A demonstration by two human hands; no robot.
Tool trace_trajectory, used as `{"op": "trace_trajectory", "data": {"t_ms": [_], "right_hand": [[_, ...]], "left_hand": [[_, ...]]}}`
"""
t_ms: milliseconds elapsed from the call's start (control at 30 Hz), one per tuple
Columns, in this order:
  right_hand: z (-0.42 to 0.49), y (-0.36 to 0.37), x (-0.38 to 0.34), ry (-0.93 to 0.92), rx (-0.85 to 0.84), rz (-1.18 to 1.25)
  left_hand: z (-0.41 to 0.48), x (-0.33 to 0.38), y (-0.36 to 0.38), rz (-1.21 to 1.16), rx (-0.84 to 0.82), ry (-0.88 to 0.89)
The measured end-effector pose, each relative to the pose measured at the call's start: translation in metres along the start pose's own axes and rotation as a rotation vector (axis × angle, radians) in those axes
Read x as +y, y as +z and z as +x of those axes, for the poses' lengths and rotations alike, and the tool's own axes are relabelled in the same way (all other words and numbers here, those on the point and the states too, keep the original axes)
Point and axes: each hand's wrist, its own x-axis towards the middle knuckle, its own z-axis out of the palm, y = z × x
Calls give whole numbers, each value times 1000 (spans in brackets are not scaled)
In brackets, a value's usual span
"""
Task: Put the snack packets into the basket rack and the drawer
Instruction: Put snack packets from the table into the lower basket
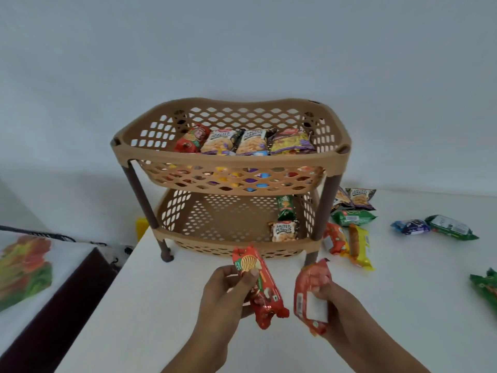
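A tan two-tier basket rack (231, 160) stands on the white table (166, 305). Its top tier holds several snack packets (242, 141); the bottom tier holds a green packet (285, 207) and a salted peanuts packet (283, 230) at its right side. In front of the rack, my left hand (226, 297) grips a red biscuit packet (261, 289), its printed front facing me. My right hand (336, 305) grips a second red biscuit packet (312, 294), back label facing me. No drawer is in view.
Several loose packets lie on the table right of the rack: peanuts (359, 197), green ones (352, 218) (451, 227), a blue one (410, 226), yellow and orange ones (349, 243). At the left stands a bed with a patterned sheet (24, 267) and dark frame.
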Motion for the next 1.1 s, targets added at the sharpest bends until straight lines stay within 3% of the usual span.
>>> {"op": "trace_trajectory", "data": {"t_ms": [100, 233, 333, 600, 700, 900, 1100], "right_hand": [[5, 32, -3, -94, -4, -42], [11, 64, -26, -321, 98, -323], [22, 78, -49, -383, 136, -522], [87, 89, -87, -531, 332, -819], [112, 88, -93, -646, 431, -923], [164, 86, -103, -642, 465, -976], [198, 88, -102, -486, 567, -1110]], "left_hand": [[17, 17, -33, 5, -52, 78], [48, 48, -50, 73, -95, 184], [78, 71, -45, 175, -96, 230], [166, 84, -8, 339, -42, 166], [191, 78, 7, 433, -97, 172], [203, 60, 33, 528, -364, -82], [211, 52, 32, 564, -394, -100]]}}
